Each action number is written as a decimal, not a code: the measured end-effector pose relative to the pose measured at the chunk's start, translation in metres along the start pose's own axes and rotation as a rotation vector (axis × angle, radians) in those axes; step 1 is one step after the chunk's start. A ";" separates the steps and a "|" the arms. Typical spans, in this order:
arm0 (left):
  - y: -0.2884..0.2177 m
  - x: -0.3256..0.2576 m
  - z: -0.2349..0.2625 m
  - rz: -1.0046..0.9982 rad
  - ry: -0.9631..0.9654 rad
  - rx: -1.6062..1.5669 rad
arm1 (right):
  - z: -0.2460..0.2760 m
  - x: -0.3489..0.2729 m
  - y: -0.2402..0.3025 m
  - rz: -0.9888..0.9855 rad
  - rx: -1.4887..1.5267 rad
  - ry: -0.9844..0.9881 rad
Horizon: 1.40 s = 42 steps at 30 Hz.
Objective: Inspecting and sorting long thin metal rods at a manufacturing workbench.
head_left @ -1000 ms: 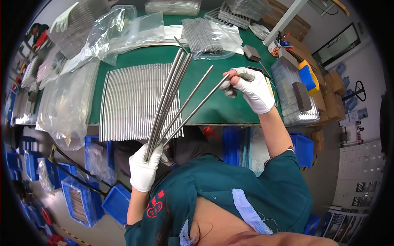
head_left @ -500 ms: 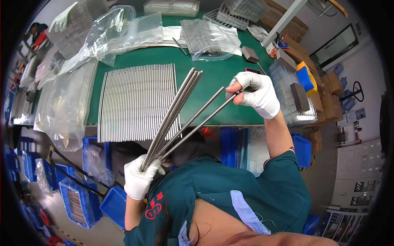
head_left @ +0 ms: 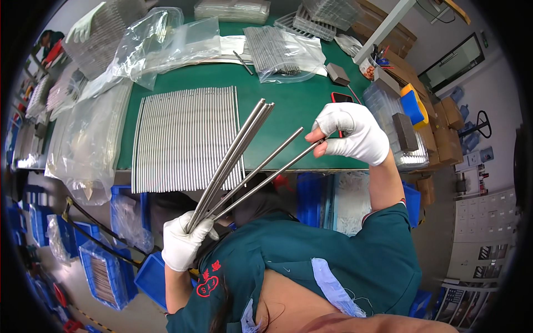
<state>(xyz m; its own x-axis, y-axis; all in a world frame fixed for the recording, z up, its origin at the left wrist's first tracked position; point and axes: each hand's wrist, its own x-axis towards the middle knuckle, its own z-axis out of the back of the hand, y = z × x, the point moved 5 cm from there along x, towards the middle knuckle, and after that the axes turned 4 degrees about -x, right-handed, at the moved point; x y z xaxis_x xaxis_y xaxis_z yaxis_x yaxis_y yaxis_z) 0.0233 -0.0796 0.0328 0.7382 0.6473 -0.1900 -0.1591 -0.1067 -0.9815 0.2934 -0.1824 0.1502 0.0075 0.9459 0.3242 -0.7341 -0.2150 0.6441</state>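
Observation:
My left hand (head_left: 183,242), in a white fingertip-less glove, is closed round the lower ends of several slim metal rods (head_left: 232,158). Most of them lie bunched together, slanting up to the right, while two fan out lower. My right hand (head_left: 355,135), gloved the same way with thumb and finger bare, pinches the far end of the lowest metal rod (head_left: 272,179). The other fanned rod ends in the air just left of those fingertips. On the green table, left of the bundle, lies a flat row of similar rods (head_left: 186,141) side by side.
Plastic bags (head_left: 89,139) cover the table's left side. A bagged stack of rods (head_left: 272,50) and a pen-like tool (head_left: 242,62) lie at the back. A red-edged phone (head_left: 341,98), a grey block (head_left: 337,74) and clear trays (head_left: 383,119) stand right. Blue bins (head_left: 105,272) sit below left.
My right hand has shifted a little right and down, uncovering more of the phone. The bundle's upper ends have dropped slightly, and my left hand has moved slightly left.

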 end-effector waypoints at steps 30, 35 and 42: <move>0.000 0.002 -0.005 0.027 0.020 -0.046 | -0.004 0.004 -0.006 -0.180 0.233 0.025; -0.002 0.002 -0.006 0.022 0.046 -0.029 | -0.003 0.005 -0.005 -0.182 0.217 0.008; 0.002 0.005 -0.007 0.068 0.069 -0.081 | -0.005 0.003 -0.004 -0.138 0.161 0.035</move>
<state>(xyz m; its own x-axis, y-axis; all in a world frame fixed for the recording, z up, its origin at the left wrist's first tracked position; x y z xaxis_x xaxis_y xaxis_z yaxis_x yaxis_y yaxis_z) 0.0313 -0.0813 0.0294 0.7711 0.5835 -0.2548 -0.1592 -0.2107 -0.9645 0.2927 -0.1777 0.1448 0.0745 0.9764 0.2028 -0.6096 -0.1164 0.7841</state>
